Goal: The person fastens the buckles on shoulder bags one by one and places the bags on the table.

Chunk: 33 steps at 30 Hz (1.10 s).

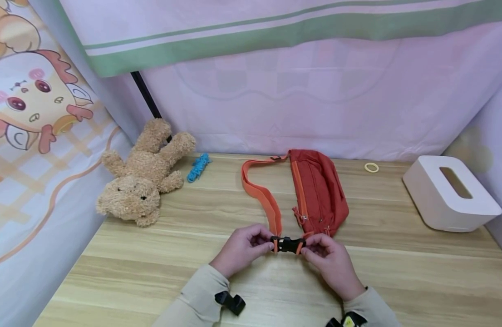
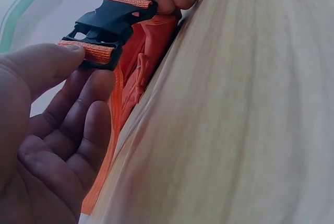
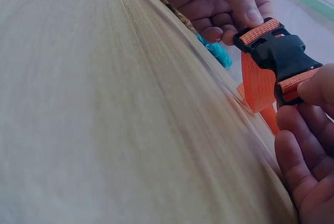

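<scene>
A black plastic buckle (image 1: 288,245) is held just above the tabletop (image 1: 153,272), near the middle of its front edge, between both hands. It appears joined, its two halves seated together. The left hand (image 1: 240,249) is closed on the buckle's left end, where the orange webbing is pinched between thumb (image 2: 36,67) and fingers. The right hand (image 1: 330,259) is closed on the right end in the same way, with fingertips pressed on the webbing loop. The orange strap (image 1: 262,193) is led from the buckle back toward the rear edge, where it is joined to the red waist bag (image 1: 318,190) lying near the middle of the table.

For the buckle to be worked well, the two halves should be kept in line and held by their bodies rather than by the webbing alone. If release is intended, the side prongs must be squeezed evenly. The strap should be kept untwisted and slack.

A teddy bear (image 1: 142,175) is laid near the left edge, with a blue cord (image 1: 199,166) beside it. A white tissue box (image 1: 449,193) is set at the right edge, and a yellow ring (image 1: 371,167) near the rear edge.
</scene>
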Each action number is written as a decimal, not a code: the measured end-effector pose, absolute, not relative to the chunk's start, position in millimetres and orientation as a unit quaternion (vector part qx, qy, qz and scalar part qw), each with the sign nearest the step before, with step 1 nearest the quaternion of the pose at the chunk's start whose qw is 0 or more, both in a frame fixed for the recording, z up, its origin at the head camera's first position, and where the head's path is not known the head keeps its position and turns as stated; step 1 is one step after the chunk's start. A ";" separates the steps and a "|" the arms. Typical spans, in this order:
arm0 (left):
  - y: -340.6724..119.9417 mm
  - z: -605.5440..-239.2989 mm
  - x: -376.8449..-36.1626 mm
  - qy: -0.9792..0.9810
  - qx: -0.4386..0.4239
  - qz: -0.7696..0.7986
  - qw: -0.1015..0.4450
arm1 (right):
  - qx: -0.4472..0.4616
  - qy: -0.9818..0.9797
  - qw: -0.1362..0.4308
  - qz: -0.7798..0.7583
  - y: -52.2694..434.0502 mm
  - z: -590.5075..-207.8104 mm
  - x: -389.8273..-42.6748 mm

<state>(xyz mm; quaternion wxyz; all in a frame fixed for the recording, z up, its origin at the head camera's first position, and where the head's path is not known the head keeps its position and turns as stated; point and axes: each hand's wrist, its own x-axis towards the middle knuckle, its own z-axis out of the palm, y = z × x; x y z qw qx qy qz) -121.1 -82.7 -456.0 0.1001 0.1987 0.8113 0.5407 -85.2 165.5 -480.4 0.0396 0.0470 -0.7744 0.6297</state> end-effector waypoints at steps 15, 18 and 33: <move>-83.4 -458.0 -122.8 0.821 0.208 0.522 0.101 | 0.049 -0.779 0.043 0.623 164.7 -478.0 -84.0; -83.2 -459.8 -123.5 0.817 0.207 0.528 0.102 | 0.052 -0.773 0.045 0.631 164.1 -477.2 -83.5; -83.4 -459.6 -123.2 0.830 0.220 0.503 0.101 | 0.053 -0.790 0.027 0.610 165.9 -478.3 -86.8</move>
